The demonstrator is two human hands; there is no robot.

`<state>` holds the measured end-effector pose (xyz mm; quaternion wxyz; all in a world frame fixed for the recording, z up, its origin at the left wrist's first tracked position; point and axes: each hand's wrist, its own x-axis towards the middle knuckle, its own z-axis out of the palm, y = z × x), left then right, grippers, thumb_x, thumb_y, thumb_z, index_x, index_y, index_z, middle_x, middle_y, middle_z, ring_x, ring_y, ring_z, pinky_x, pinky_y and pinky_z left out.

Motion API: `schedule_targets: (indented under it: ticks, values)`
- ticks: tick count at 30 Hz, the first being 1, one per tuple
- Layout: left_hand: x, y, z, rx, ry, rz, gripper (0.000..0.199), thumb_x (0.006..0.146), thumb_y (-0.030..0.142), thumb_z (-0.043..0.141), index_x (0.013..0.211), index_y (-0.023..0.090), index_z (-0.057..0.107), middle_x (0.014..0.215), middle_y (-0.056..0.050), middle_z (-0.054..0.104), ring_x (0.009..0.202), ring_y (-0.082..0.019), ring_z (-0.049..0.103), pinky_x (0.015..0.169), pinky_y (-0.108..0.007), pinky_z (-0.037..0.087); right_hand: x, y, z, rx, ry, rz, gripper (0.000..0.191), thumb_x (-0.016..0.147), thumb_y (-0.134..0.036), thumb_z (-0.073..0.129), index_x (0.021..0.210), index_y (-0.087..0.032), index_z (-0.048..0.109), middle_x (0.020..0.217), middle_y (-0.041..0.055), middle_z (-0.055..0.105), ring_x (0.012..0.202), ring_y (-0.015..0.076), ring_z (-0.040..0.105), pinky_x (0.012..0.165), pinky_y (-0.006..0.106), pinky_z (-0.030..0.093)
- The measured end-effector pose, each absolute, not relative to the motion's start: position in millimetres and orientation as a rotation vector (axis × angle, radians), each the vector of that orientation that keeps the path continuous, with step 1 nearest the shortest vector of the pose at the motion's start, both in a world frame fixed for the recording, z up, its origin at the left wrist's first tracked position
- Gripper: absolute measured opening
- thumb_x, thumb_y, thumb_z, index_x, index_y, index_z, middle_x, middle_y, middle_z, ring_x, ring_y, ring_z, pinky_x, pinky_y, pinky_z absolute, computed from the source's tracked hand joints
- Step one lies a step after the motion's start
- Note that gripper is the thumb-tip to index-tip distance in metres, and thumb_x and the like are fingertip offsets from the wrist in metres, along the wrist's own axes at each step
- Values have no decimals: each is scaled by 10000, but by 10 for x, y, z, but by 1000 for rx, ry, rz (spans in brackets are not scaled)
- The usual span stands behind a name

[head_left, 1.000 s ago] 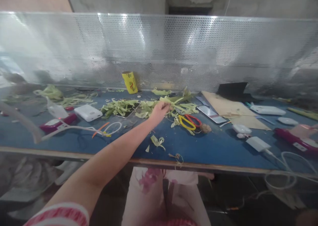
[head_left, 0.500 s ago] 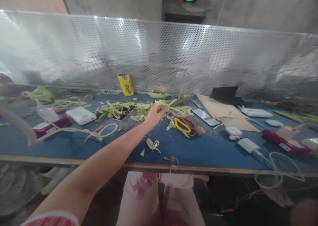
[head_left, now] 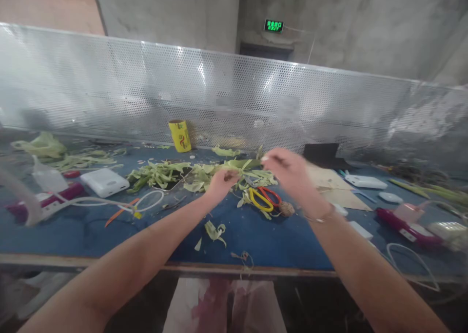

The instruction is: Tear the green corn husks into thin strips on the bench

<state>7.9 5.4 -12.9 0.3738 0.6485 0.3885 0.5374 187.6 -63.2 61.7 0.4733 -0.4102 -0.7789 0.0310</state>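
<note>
My left hand is at the middle of the table, its fingers closed at the pale green leaf strips. Farther right, my right hand hangs above the table with fingers curled together; a small whitish bit shows at its fingertips, too blurred to name. Scissors with red and yellow handles lie between and just below the two hands, beside a brown ball of twine. A heap of green strips sits left of my left hand.
A yellow roll stands at the back by the perforated metal screen. On the left are a white power bank and a purple power strip. Brown paper, chargers and another purple strip lie right.
My right hand has come into view from the right, above the table, covering the phone. My left hand stays at the leaf strips. The whole view has tilted and shifted slightly.
</note>
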Motion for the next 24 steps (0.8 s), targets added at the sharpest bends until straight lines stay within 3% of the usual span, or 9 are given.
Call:
schedule_targets:
  ticks: [2,5,8,17,24]
  values:
    - [73,58,-128,1697,1004,1353,160,653,275,646,771,169,627,737,-46,681,741,-193,636,706,-332,498,1825,-415,422,-1081,-1916,86,212,809,-362,526,834,-163,595,855,79,613,810,181,574,762,344,462]
    - [58,65,-115,1729,982,1347,121,653,260,628,737,174,622,681,-26,664,689,-172,621,676,-309,495,1731,-119,79,-1130,-1931,122,248,760,-362,565,910,-164,571,940,107,602,916,214,565,830,373,436]
    - [59,59,-85,1723,977,1318,103,630,246,631,704,178,609,645,-9,645,654,-158,601,651,-294,488,1666,-36,-122,-1069,-1937,241,214,789,-350,513,902,-175,559,928,101,616,877,209,580,802,357,444]
    - [125,-4,-114,1670,928,1260,150,592,244,655,582,177,522,595,21,547,594,-117,521,609,-263,452,1667,-165,-91,-1146,-1828,433,244,840,-323,377,638,-213,459,641,9,535,638,169,521,614,289,395]
    - [105,-32,-108,1495,977,1268,206,619,337,650,675,155,570,636,-2,571,634,-135,530,648,-279,436,1503,-75,-74,-1188,-1726,481,216,804,-297,424,625,-196,490,632,6,544,636,155,521,622,270,394]
